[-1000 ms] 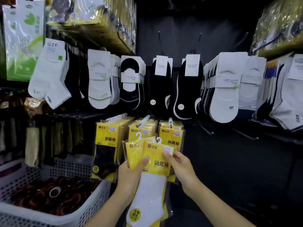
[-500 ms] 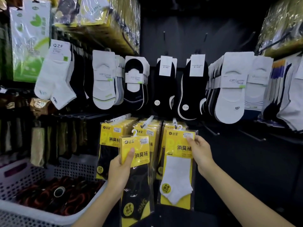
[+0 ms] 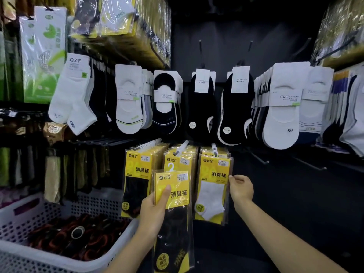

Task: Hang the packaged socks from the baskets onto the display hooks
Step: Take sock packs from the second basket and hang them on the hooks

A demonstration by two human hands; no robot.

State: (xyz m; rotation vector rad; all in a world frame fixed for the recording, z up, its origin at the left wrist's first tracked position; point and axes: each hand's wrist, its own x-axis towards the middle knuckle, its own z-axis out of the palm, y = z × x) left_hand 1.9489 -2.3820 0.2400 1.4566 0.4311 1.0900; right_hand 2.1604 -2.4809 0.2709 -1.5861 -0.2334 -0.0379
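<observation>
The left grip (image 3: 155,211) is closed round a black-sock pack (image 3: 177,180), thumb across its yellow card. It holds the pack just below the middle hook (image 3: 182,147), with the white hanger (image 3: 171,167) not yet on it. The right grip (image 3: 241,189) pinches the edge of a white-sock pack (image 3: 213,190) hanging just right of the middle hook.

The risk lies in the threading — the hanger's opening is small and the middle hook is crowded, so a miss could knock its hung packs (image 3: 184,160) loose. Held one-handed, the pack may swing or slip. Tugging the white-sock pack sideways could unseat it. The basket (image 3: 23,211) sits well down-left of the middle hook — a dropped pack would probably miss it.
</observation>
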